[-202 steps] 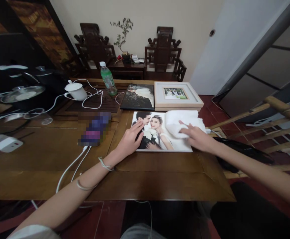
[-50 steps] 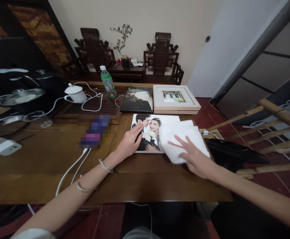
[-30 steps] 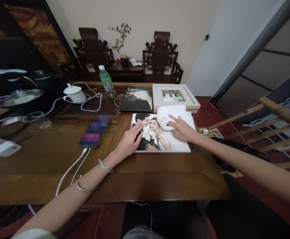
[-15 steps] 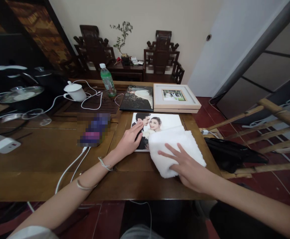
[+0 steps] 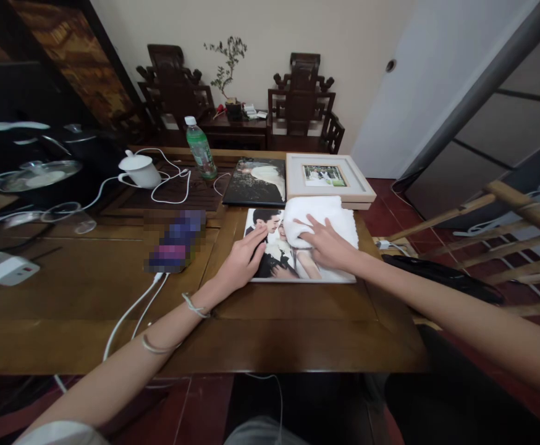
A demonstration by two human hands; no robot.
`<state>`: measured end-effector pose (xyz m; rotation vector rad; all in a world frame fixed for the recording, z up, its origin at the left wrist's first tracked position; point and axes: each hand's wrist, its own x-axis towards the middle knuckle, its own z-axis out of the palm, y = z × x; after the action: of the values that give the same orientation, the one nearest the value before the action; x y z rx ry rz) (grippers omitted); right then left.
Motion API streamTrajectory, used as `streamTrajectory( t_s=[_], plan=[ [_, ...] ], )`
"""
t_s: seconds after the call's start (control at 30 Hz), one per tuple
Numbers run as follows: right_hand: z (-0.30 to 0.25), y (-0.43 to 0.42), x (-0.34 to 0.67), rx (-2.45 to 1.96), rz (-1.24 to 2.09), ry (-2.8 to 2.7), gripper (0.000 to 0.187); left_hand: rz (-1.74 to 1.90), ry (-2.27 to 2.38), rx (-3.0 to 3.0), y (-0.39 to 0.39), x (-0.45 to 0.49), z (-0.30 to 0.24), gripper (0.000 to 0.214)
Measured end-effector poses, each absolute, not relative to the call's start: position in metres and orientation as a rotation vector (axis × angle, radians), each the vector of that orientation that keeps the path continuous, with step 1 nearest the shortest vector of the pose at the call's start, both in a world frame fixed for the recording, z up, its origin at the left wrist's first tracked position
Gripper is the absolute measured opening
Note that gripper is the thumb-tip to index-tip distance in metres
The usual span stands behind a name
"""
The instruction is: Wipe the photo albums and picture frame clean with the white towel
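A wedding photo panel [image 5: 304, 272] with a couple printed on it lies flat on the wooden table. My left hand [image 5: 246, 256] rests flat on its left edge, fingers stretched out and holding nothing. Over the panel's upper right part is a folded white towel [image 5: 344, 216]. My right hand [image 5: 328, 241] presses down on this towel with its fingers spread and has hold of it; the thumb is partly hidden in the cloth. Part of the printed picture is covered by the towel.
Behind the panel lie a dark photo panel [image 5: 256, 185] and a pale wooden picture frame [image 5: 358, 179]. A green-labelled bottle [image 5: 200, 151], a lidded white cup [image 5: 139, 170] and a blurred-out phone [image 5: 175, 241] with white cables stand or lie to the left.
My right hand has moved the towel away from me, from the panel's lower right corner to its upper right part. My left hand has stayed in place.
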<state>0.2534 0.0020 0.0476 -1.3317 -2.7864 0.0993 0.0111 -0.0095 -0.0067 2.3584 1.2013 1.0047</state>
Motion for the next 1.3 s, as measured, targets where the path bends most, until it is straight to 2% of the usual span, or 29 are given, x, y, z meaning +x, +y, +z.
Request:
streamTrajectory(
  t_s=[0.1,0.3,0.5,0.63,0.9,1.07,1.3],
  plan=[
    [0.046,0.004,0.225,-1.308,0.058,-2.843,0.061,1.096,1.199,2.29,-0.013,0.011,-0.002,0.042],
    [0.04,-0.039,0.198,-0.926,0.007,-2.99,0.048,1.215,1.231,2.249,-0.011,0.008,-0.002,0.044],
    [0.051,-0.083,0.22,-0.794,0.286,-3.099,0.052,1.157,1.268,2.251,-0.011,0.009,-0.003,0.043],
    [0.056,-0.09,0.25,-0.843,0.395,-3.039,0.052,1.032,1.291,2.298,-0.008,0.009,-0.007,0.043],
    [0.046,-0.053,0.297,-1.197,0.241,-2.78,0.054,0.968,1.252,2.365,-0.005,0.009,-0.013,0.043],
    [0.048,-0.016,0.263,-1.458,0.247,-2.675,0.059,0.964,1.258,2.376,-0.005,0.009,-0.013,0.043],
    [0.064,0.014,0.195,-1.26,0.414,-2.647,0.06,0.991,1.221,2.368,-0.006,0.01,-0.007,0.038]
  ],
)
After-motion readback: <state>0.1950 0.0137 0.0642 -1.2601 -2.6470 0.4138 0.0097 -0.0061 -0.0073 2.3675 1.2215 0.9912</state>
